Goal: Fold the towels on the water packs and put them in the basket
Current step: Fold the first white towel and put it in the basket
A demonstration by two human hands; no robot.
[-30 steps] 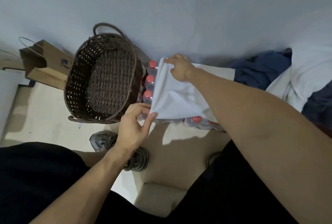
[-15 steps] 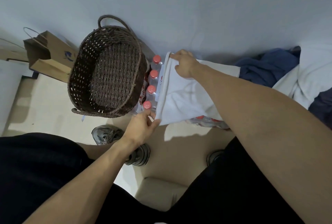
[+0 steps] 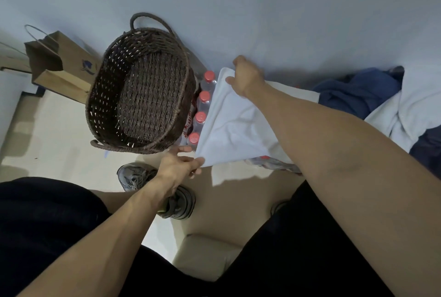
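One towel, four caps, one basket.

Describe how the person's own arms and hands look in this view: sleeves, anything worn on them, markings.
Both forearms are bare up to the frame edge; no sleeve shows. The left hand and right hand wear no gloves, and no rings, watch or bracelet can be seen on the sides that show. The right forearm carries a faint darker smudge partway along. Below the arms the person wears black clothing.
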